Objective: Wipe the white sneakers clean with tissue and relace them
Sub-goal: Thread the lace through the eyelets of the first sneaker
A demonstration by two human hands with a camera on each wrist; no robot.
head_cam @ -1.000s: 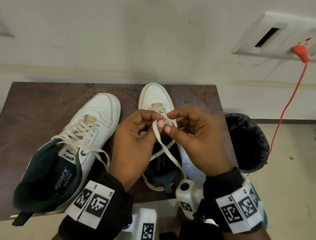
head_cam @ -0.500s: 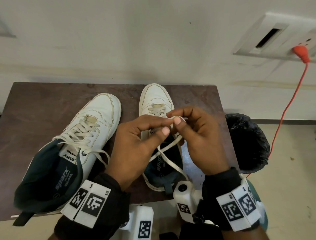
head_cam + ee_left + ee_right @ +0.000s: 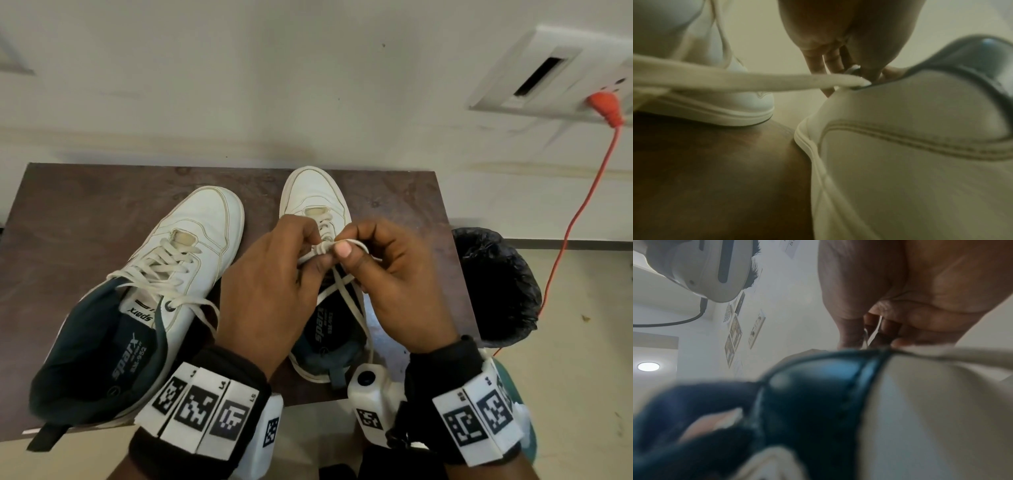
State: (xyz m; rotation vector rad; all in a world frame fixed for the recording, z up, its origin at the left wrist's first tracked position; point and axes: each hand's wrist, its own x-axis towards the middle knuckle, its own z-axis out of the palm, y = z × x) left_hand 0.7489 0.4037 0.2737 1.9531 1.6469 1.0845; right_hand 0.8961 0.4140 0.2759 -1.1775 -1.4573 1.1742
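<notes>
At the centre of the head view, both hands meet above the right-hand white leather sneaker (image 3: 313, 195) on the dark brown wooden table (image 3: 85, 212). The left hand (image 3: 270, 291) and right hand (image 3: 394, 281) have fingers curled, pinching its flat cream shoelace (image 3: 346, 291) at a small knot. The second white sneaker (image 3: 191, 240), laced, lies at centre left. A black-lined bin (image 3: 496, 284) stands at right.
</notes>
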